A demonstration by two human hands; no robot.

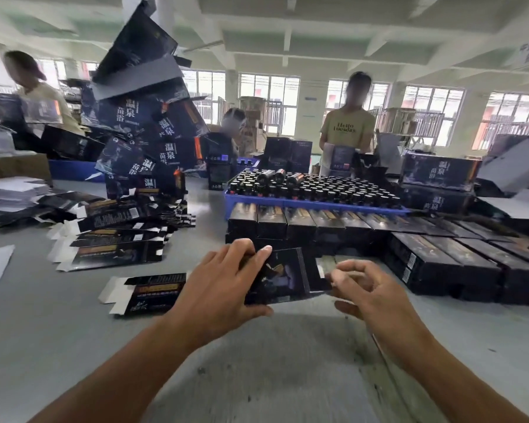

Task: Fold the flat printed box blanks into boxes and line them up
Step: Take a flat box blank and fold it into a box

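**Asker:** Black card, is that what the hands are working on?

**Describer:** Yes. A dark printed box blank [283, 277] sits near the centre of the view, raised just above a grey table [257, 361]. The left hand [223, 282] grips its left end, fingers curled over the top edge and thumb underneath. The right hand [364, 288] is at its right end, at about three o'clock from the blank, fingers curled narrow around a pale end flap; motion blur hides exactly how the fingertips meet it.

**Asker:** Where are the finished ones?

**Describer:** Folded boxes [303, 221] lie in a row at twelve o'clock from the hands, side by side and touching, continuing toward two o'clock as a second row [458, 264] nearer the right edge. Behind them a blue tray [287, 206] holds many dark bottles [312, 184] standing upright.

**Asker:** And the unfolded stock?

**Describer:** One flat blank [147, 291] lies on the table at nine o'clock, just beside the left wrist. A loose fanned pile of flat blanks [119, 233] spreads at ten o'clock. Beyond that, at eleven o'clock, a leaning tower of larger printed cartons [153, 129] rises high, tilted and uneven.

**Asker:** Anyone else there?

**Describer:** A person in a yellow shirt [347, 129] stands across the table at one o'clock, and another person [34, 93] is at the far left, blurred.
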